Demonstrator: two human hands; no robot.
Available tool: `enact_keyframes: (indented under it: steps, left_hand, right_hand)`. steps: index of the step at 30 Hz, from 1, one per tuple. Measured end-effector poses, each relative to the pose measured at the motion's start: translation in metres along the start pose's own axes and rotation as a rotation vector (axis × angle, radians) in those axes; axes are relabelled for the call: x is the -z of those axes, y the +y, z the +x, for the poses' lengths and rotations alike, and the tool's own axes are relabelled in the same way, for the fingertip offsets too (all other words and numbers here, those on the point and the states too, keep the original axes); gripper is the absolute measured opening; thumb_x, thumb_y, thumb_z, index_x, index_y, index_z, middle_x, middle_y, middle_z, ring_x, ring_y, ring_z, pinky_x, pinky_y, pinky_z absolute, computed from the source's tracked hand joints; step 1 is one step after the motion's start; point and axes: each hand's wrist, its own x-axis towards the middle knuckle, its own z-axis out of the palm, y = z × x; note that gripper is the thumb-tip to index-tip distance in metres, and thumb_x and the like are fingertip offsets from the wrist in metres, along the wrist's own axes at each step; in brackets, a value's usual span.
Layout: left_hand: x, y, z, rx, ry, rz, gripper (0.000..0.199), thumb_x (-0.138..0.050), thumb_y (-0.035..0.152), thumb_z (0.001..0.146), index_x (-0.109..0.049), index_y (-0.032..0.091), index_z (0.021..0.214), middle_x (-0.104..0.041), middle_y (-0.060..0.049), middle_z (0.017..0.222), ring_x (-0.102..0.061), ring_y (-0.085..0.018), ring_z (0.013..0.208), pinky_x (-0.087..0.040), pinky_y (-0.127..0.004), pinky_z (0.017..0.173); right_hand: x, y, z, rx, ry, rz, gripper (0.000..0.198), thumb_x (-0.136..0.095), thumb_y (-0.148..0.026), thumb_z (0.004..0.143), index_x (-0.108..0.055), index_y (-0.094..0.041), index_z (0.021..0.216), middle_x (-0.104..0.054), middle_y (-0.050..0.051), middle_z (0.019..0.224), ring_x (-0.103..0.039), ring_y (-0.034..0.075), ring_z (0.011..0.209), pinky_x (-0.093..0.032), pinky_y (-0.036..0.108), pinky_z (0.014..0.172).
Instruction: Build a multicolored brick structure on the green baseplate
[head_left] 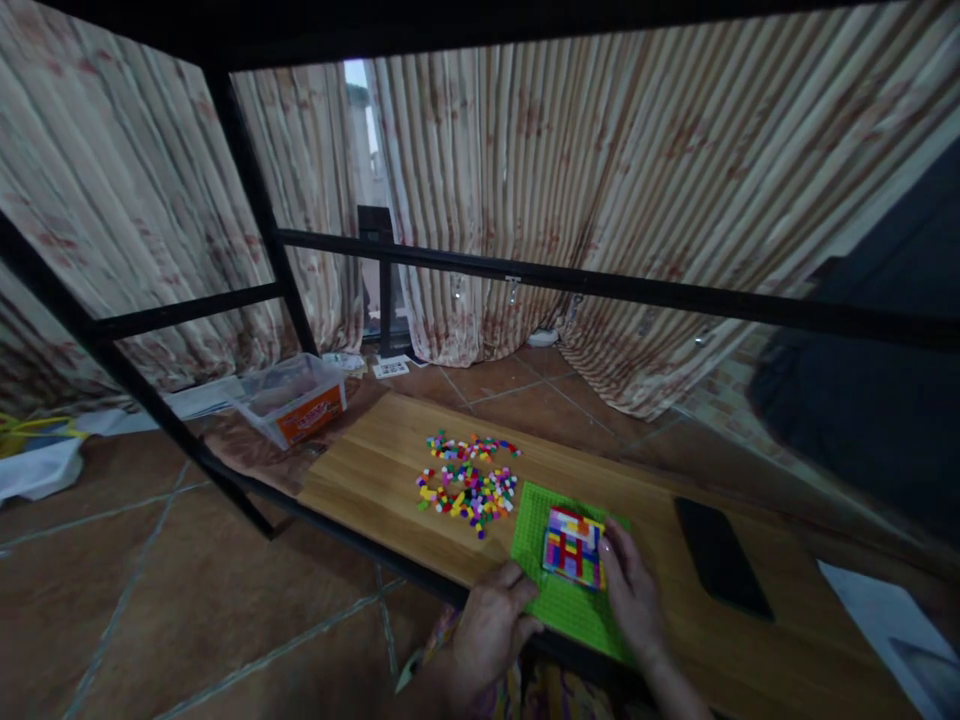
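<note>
A green studded baseplate [570, 608] lies on the wooden board near its front edge. On it sits a flat block of colourful toy bricks [574, 545], with a red H-like shape among white, blue, yellow and purple pieces. My left hand [495, 615] is closed on the plate's near left corner, its fingers curled over the edge. At the right side of the brick block, my right hand [630, 580] has its fingertips drawn together against the bricks. Whether a small piece is between them is hidden. Loose small bricks [469, 485] lie scattered left of the plate.
The wooden board [360, 450] rests on a black metal frame [480, 265], whose bars cross in front and above. A dark phone-like slab [720, 555] lies to the right, with white paper [885, 630] beyond. A clear plastic box [296, 400] stands at the far left end.
</note>
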Motion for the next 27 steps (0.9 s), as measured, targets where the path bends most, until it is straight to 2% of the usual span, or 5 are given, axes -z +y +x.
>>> enact_keyframes:
  steps: [7,12,16,18,27]
  left_hand:
    - [0.026,-0.003,0.016,-0.037,0.126,-0.100,0.016,-0.053,0.027,0.090,-0.066,0.021,0.099,-0.066,-0.005,0.098,-0.063,-0.017,0.092,-0.050,-0.027,0.081]
    - [0.074,-0.010,0.090,-0.043,0.374,0.179,0.028,-0.049,0.029,0.093,-0.061,0.018,0.115,-0.063,-0.009,0.113,-0.056,-0.021,0.109,-0.044,-0.035,0.097]
    - [0.090,-0.015,0.162,0.062,0.196,0.554,0.041,-0.050,0.039,0.091,-0.057,0.016,0.125,-0.056,-0.012,0.130,-0.049,-0.027,0.120,-0.039,-0.040,0.102]
    - [0.085,-0.020,0.185,0.096,0.152,0.574,0.039,-0.053,0.038,0.089,-0.061,0.015,0.119,-0.057,-0.014,0.128,-0.051,-0.029,0.118,-0.039,-0.043,0.100]
    - [0.072,-0.045,0.209,0.143,0.074,0.641,0.031,-0.048,0.019,0.085,-0.067,0.011,0.108,-0.064,-0.018,0.113,-0.056,-0.031,0.112,-0.042,-0.043,0.094]
  right_hand:
    - [-0.002,-0.007,-0.009,0.117,-0.113,-0.148,0.075,-0.057,-0.056,0.082,-0.034,-0.024,0.146,-0.043,0.010,0.148,-0.041,0.028,0.135,-0.033,0.051,0.111]
    - [0.000,-0.001,-0.016,0.133,-0.083,-0.154,0.082,-0.064,-0.053,0.079,-0.030,-0.024,0.148,-0.042,0.012,0.148,-0.041,0.029,0.135,-0.032,0.052,0.111]
    - [-0.001,0.001,-0.014,0.073,-0.033,-0.117,0.073,-0.060,-0.052,0.082,-0.036,-0.022,0.145,-0.050,0.013,0.142,-0.050,0.030,0.127,-0.038,0.051,0.108]
    - [-0.001,0.002,-0.013,0.089,-0.022,-0.091,0.068,-0.059,-0.051,0.084,-0.040,-0.021,0.142,-0.051,0.013,0.141,-0.050,0.029,0.128,-0.039,0.050,0.108]
    - [-0.001,0.004,-0.006,0.135,-0.011,-0.068,0.060,-0.060,-0.044,0.085,-0.045,-0.021,0.139,-0.056,0.012,0.136,-0.054,0.028,0.123,-0.041,0.047,0.106]
